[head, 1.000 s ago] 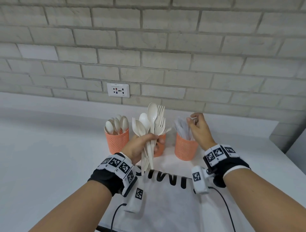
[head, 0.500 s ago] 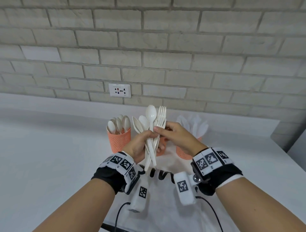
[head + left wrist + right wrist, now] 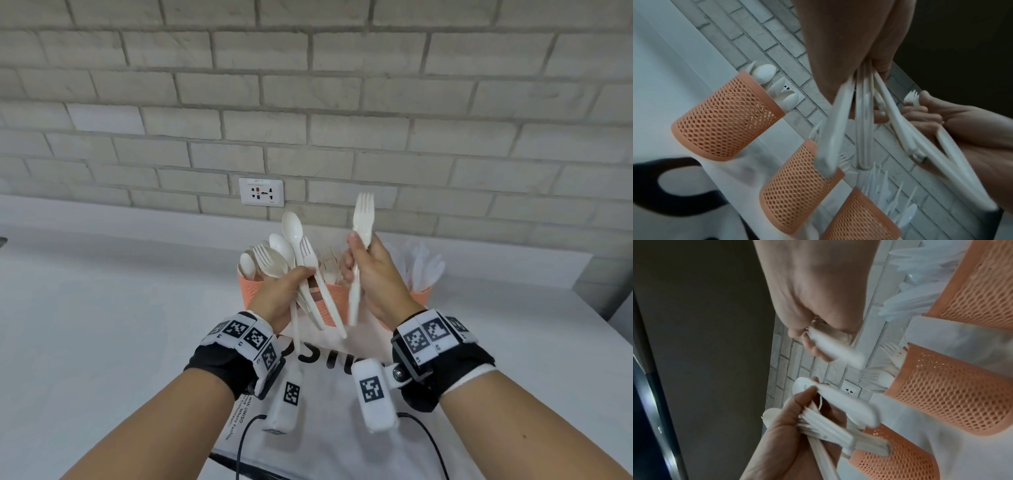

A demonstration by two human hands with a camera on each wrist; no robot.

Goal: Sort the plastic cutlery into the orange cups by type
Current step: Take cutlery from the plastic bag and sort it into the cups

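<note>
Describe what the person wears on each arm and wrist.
Both forearms are bare. The left hand and right hand each have a black wristband topped by white blocks with black square markers, plus a white marker-tagged camera pod trailing a black cable.

Both forearms were bare. Each wrist wore a black wristband (image 3: 226, 366) topped by a white band of square black-and-white marker tags (image 3: 251, 337). Beneath each wrist hung a small white camera block (image 3: 373, 394) with its own tag, the right one fixed by a bracket with a silver screw (image 3: 397, 374). Thin black cables (image 3: 245, 435) trailed from the blocks. A white cuff edge (image 3: 469, 378) showed behind the right band.
</note>
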